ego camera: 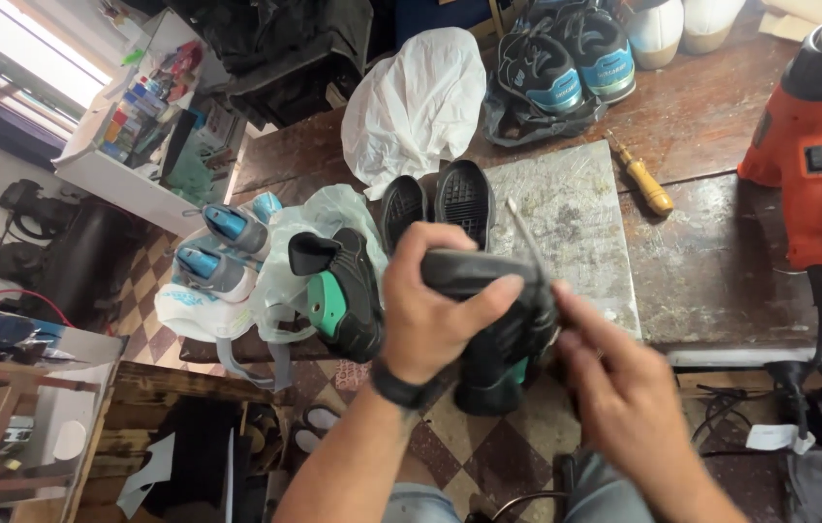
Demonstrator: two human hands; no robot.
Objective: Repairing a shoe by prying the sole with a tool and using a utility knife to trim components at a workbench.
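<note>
My left hand [430,305] grips a black shoe with green trim [498,339] by its sole edge, held above the floor in front of the workbench. My right hand [614,387] pinches a thin white stick [527,237] against the shoe's edge; the stick's tip points up over the grey metal slab [575,223]. A matching black and green shoe [343,291] lies on its side left of my left hand. Two black soles [440,199] stand just beyond the held shoe.
An orange heat gun [803,145] stands at the right on the wooden workbench [711,126]. A yellow-handled tool [645,179], a white plastic bag [416,102], blue sneakers [566,58] and grey-blue sneakers [217,252] lie around. A checkered floor [488,455] is below.
</note>
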